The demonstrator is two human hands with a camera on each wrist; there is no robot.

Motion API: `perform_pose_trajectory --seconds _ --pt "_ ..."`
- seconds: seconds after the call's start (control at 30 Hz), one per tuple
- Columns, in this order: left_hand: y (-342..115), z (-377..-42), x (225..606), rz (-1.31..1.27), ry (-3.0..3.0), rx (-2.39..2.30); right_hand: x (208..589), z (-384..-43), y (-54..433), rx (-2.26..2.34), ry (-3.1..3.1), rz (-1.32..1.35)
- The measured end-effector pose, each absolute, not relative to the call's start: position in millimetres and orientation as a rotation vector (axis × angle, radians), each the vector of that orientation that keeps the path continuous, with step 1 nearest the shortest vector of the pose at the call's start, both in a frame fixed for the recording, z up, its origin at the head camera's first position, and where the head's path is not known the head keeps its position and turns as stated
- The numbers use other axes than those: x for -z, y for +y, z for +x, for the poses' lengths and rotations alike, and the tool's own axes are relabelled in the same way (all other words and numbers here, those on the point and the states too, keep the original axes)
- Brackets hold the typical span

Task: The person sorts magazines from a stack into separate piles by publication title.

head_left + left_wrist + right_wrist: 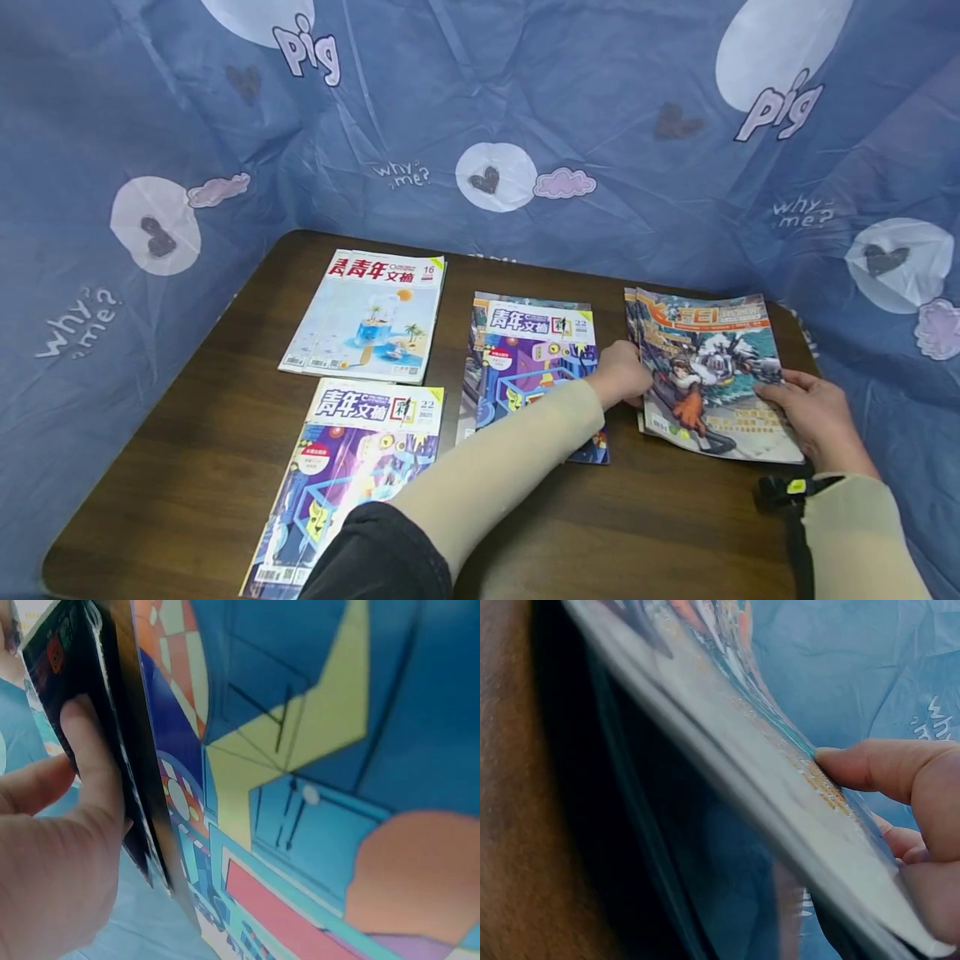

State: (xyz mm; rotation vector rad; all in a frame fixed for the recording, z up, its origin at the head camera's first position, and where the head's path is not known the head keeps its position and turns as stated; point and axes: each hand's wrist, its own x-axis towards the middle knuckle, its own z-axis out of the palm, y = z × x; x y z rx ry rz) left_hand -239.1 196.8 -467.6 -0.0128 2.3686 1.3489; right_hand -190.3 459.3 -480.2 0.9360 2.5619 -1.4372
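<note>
At the right of the table, a few overlapping magazines (705,333) with an orange title band and a fighting figure on the cover lie between my hands. My left hand (624,372) grips their left edge; the left wrist view has its fingers on the dark underside (56,697) of a tilted magazine. My right hand (821,418) pinches the right edge, thumb on the cover. In the right wrist view the magazine's page edge (697,761) is raised off the table, with another one dark beneath it. Purple-covered magazines (540,350) lie just left of my left hand.
White-covered magazines (375,317) with a red title lie at the back left. In front of them is another purple magazine (360,450), partly under my left sleeve. A blue printed cloth (495,100) hangs around the dark wooden table (585,533).
</note>
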Motion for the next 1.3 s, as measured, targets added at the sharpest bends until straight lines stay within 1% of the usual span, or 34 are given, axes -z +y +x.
perform_pose_trajectory --seconds 0.17,0.43,0.57,0.7,1.1,1.3 --pt "194.8 -240.0 467.3 0.081 2.533 -1.147 484.3 -191.3 460.8 1.432 2.551 0.938" --pt "190.4 -241.0 470.4 0.1 2.496 -1.122 492.0 -192.5 460.8 1.37 2.547 1.053" --pt "189.7 -241.8 470.1 0.148 2.501 -1.053 489.9 -190.0 456.3 1.355 2.591 1.104" --pt "188.2 -242.0 470.1 0.174 2.511 -1.018 482.7 -185.4 451.0 1.299 2.707 1.077" --pt "169.6 -242.2 467.7 0.309 2.621 -1.196 459.7 -185.6 427.8 1.418 2.706 1.141" --pt "165.9 -239.5 459.9 0.302 2.53 -1.292 451.8 -183.4 412.3 1.511 2.691 1.123"
